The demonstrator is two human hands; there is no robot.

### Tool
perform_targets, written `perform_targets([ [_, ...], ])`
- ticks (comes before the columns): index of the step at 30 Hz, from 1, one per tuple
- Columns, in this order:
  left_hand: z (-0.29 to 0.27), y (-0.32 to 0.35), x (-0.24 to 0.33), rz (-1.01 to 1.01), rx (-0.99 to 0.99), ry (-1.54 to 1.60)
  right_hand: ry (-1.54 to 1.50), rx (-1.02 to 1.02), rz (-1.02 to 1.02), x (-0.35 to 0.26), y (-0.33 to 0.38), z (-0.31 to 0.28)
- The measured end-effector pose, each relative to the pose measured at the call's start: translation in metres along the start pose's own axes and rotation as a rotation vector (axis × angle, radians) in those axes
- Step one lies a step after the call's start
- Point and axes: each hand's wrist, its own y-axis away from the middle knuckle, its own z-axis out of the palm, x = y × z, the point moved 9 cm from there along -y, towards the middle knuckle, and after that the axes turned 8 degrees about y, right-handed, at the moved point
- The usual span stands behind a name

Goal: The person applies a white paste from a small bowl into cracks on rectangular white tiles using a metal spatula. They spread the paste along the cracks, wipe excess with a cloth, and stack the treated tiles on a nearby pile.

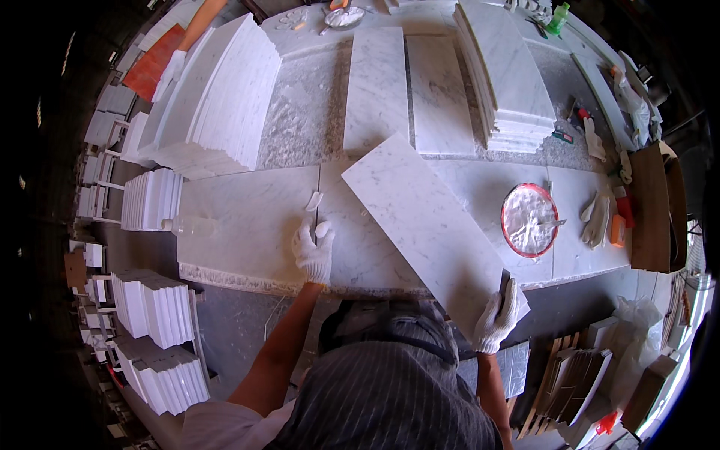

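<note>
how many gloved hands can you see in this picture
3. The left hand rests on the worktable, the right hand grips the near end of the marble slab, and a co-worker's hand touches the tile stack far left. Others may be hidden.

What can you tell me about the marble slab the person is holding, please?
The slab is a long white rectangle with faint grey veins, smooth-faced and apparently marble. It lies diagonally across the worktable, its near end overhanging the table's front edge. The right hand, gloved white, grips that near corner; the gloved left hand rests on the table, apart from it.
</note>
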Motion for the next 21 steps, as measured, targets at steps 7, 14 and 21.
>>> perform_targets([
  [7,0.001,-0.003,0.005,0.042,-0.050,0.147,-0.111,-0.047,0.075,0.013,0.005,0.006],
  [14,-0.006,-0.002,0.114,-0.037,-0.221,0.640,-0.007,0.040,-0.053,-0.005,-0.004,-0.007],
  [21,0.063,0.025,0.255,0.377,-0.520,0.664,-0.067,0.016,-0.011,-0.004,-0.006,-0.014],
])
